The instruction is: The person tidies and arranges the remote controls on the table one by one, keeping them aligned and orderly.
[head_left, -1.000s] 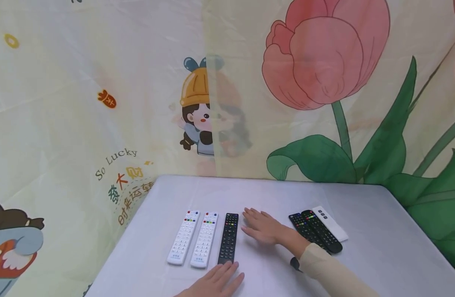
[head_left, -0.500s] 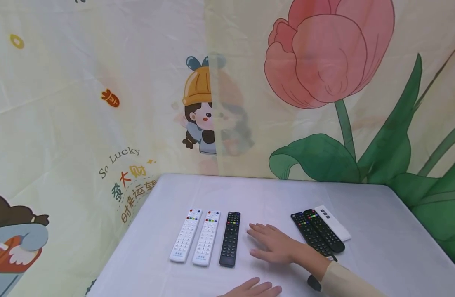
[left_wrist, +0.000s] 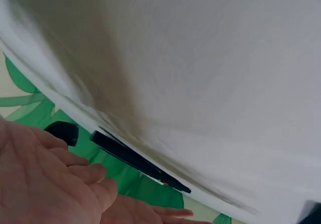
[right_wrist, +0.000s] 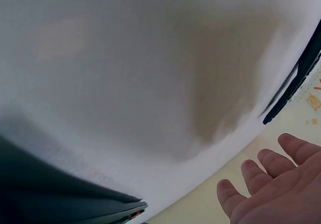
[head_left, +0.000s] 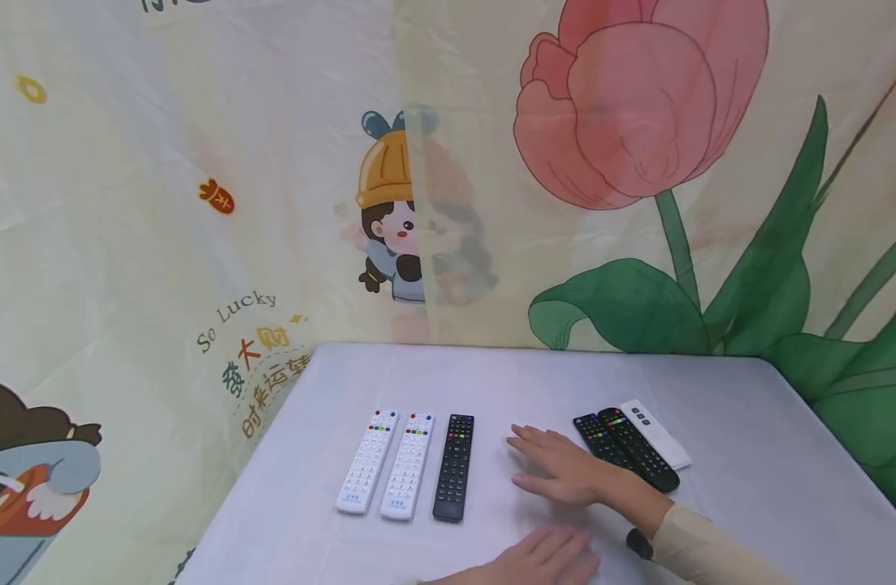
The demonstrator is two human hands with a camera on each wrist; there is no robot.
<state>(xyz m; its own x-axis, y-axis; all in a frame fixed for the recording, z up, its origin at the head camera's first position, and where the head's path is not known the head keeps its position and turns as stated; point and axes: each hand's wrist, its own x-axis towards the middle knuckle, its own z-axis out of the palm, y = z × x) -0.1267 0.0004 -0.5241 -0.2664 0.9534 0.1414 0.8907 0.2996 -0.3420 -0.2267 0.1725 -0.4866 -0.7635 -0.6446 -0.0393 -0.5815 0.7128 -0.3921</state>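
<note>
My right hand (head_left: 564,470) hovers palm down over the table, fingers spread, between the row of remotes and the pile at right. Nearer me, my left hand (head_left: 538,561) also has its fingers extended, and neither hand holds anything. To their left lie a white remote control (head_left: 367,463), a second white remote (head_left: 407,467) and a black remote (head_left: 454,469), side by side. Beyond my right wrist are a black remote (head_left: 641,451), another black remote (head_left: 597,435) partly hidden by my arm, and a white remote (head_left: 655,435).
A dark rounded end of something (head_left: 639,543) shows beside my right sleeve, the rest hidden. The white-covered table (head_left: 521,382) meets a printed cloth backdrop (head_left: 477,162) with a tulip and cartoon figures.
Both hands have moved right, away from the black remote in the row. My left hand dropped toward the lower frame edge, then came up slightly. The remotes look unmoved.
</note>
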